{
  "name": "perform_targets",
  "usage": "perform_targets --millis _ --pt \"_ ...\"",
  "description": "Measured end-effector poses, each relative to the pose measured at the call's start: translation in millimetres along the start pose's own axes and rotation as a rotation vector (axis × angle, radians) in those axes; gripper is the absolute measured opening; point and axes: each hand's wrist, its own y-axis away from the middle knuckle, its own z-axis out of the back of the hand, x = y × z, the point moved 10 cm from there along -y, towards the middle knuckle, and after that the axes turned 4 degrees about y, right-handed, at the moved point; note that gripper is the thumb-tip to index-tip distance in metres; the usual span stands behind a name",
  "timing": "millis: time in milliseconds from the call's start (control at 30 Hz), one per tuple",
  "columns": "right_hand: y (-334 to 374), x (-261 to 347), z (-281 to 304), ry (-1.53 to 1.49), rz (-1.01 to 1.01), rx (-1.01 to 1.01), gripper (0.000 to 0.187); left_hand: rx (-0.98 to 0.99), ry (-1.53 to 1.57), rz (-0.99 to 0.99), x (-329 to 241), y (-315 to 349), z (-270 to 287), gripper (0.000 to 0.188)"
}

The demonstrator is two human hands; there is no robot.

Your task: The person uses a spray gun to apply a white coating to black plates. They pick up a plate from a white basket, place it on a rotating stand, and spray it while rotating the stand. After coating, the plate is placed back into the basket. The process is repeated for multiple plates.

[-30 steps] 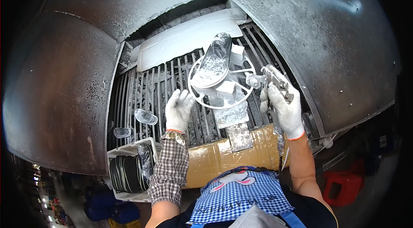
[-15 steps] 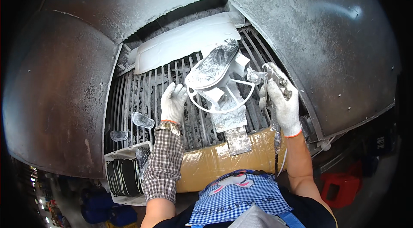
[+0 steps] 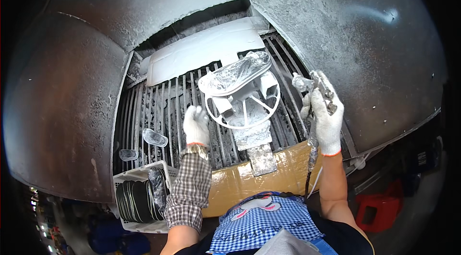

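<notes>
A shoe sole (image 3: 235, 73) with clear film over its top lies on a white wheel-shaped turntable (image 3: 245, 123), raised on white blocks (image 3: 268, 84). Just left of the wheel is my left hand (image 3: 196, 126), in a white knitted glove; it touches nothing, its fingers loosely curled and a little apart. To the right of the turntable my right hand (image 3: 326, 115), gloved too, grips a coated spray gun (image 3: 302, 83) whose nozzle points left toward the sole. A hose (image 3: 312, 154) runs down from the gun.
Dusty metal walls (image 3: 307, 10) enclose a slatted grate (image 3: 177, 96) with a white sheet (image 3: 206, 48) at the back. Two small clear-film pieces (image 3: 154, 137) lie left. A white crate (image 3: 168, 171) holds several dark soles (image 3: 137, 199). Taped cardboard (image 3: 230, 185) lines the front.
The turntable has rotated, so the sole now lies more crosswise. My right hand and spray gun have shifted right, away from it. My left hand's fingers have curled more, slightly lower.
</notes>
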Motion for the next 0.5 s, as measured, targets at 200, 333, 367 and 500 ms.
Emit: perform_targets --millis 200,333,367,500 --pt "19.1 12.3 -15.9 0.009 0.002 0.045 0.059 -0.041 0.053 0.261 60.0 94.6 -0.8 0.035" --pt "33.1 -0.8 -44.7 0.011 -0.069 0.172 0.057 0.217 0.196 0.340 100.4 115.5 -10.5 0.029" --pt "35.9 -4.2 -50.8 0.002 -0.097 0.189 0.055 0.234 0.171 0.359 107.5 118.1 -11.4 0.032" --pt "39.0 -8.8 -51.9 0.008 -0.062 0.196 0.054 0.224 0.229 0.420 123.3 127.9 -21.7 0.042"
